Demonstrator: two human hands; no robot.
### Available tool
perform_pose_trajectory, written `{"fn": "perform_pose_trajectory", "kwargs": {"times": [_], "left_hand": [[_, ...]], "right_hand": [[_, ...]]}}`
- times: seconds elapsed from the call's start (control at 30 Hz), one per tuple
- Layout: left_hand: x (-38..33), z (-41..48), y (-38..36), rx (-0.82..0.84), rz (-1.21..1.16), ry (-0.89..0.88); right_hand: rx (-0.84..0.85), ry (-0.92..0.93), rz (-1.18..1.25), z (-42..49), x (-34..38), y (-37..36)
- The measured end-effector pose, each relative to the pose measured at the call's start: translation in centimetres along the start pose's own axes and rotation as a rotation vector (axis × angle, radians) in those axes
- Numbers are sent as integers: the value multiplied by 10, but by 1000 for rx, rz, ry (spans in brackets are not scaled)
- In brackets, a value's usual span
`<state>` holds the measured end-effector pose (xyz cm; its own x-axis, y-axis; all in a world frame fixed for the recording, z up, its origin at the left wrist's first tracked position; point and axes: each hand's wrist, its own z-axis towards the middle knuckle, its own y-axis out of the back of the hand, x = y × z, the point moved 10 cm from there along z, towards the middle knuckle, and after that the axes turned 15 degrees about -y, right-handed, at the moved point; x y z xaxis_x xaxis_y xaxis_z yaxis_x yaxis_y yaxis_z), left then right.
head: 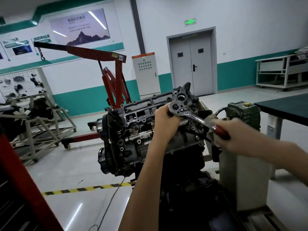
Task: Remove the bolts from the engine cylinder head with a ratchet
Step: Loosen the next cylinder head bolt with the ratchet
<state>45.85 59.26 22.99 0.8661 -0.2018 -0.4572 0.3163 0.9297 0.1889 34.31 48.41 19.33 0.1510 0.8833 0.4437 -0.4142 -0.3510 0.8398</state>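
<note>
Over at the engine cylinder head [143,112] now, raised up in the middle of the workshop floor [75,164], open top face tilted toward the camera. Holding the ratchet [195,118] with both hands, right over the right-hand end of the head. Cupping the round chrome drive end with the left hand [164,121], fingers [175,120] curled round it from the left and from below. Gripping the dark red handle with the right hand [236,132], closed firmly round it, all rather blurred. Handle end angled down and to the right, out past the side of the engine. Underside of the drive end hidden behind the left hand, so no telling how it meets the head.

Behind the engine, a red engine hoist [115,77], with a chain [42,55] hanging off the tip of its boom. Farther back, a grey double door [191,64] and a white cabinet [145,75] against the wall. Off to the right, the corner of a dark surface [283,109]. Across the floor in front, a strip of yellow-and-black tape [86,188].
</note>
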Motion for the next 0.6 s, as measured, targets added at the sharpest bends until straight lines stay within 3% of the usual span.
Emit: {"fn": "perform_pose_trajectory", "kwargs": {"times": [0.07,0.13,0.27,0.4,0.5,0.6], "left_hand": [[1,-3,3,-39,-16,-4],[0,-9,8,-86,-40,-7],[-4,-11,8,-131,-47,-9],[-8,-11,10,-137,-46,-49],[-8,-8,11,-94,-14,-58],[-2,-3,10,-29,15,-32]], "right_hand": [[-76,16,-80,11,-4,12],[-74,-7,-2,5,-2,-5],[-258,-145,427,-35,18,-50],[-147,-224,751,-37,54,-103],[-89,-161,660,-35,48,-86],[-9,-26,310,-23,20,-42]]}}
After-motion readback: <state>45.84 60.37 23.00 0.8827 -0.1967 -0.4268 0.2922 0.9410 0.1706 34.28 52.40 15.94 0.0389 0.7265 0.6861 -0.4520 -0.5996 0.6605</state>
